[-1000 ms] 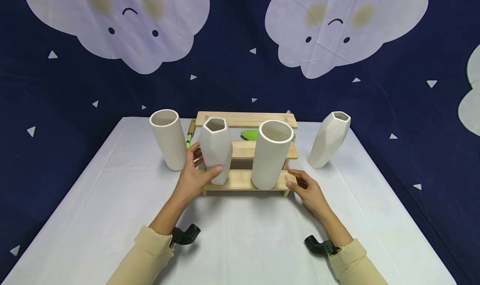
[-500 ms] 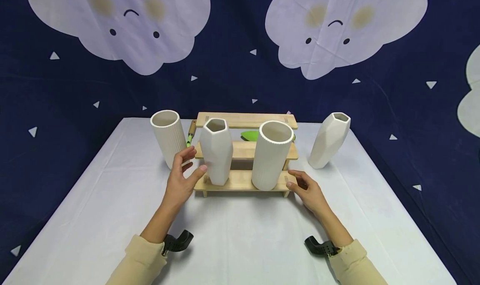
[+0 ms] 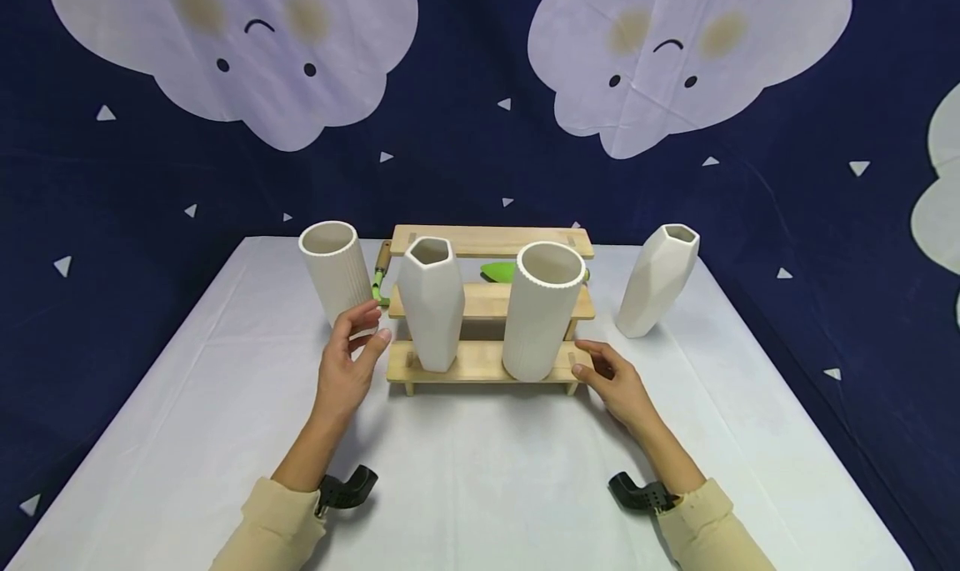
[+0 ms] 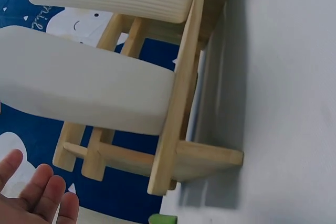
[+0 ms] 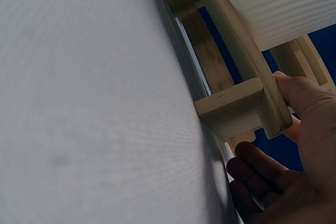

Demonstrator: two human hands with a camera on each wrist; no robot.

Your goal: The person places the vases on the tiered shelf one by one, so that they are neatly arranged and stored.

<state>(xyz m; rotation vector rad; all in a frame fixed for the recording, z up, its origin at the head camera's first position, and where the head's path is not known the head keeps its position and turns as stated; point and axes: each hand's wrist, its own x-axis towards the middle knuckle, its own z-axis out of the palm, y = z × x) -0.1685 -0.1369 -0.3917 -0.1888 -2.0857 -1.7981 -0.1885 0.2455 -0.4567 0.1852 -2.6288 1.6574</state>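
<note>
A wooden stepped rack stands mid-table. On its bottom step are a faceted white vase at left and a ribbed white vase at right. My left hand hovers open and empty between the faceted vase and a second ribbed vase that stands on the table. The left wrist view has the faceted vase, the rack and my straight fingers apart from them. My right hand lies relaxed by the rack's right end. Its thumb touches the rack's side.
A second faceted vase stands on the table to the right. A green trowel with a wooden handle lies behind the rack. A white cloth covers the table, and a dark blue backdrop with clouds hangs behind.
My left hand has let go of the faceted vase and drawn left, towards the ribbed vase on the table. The right hand and the rack have not moved.
</note>
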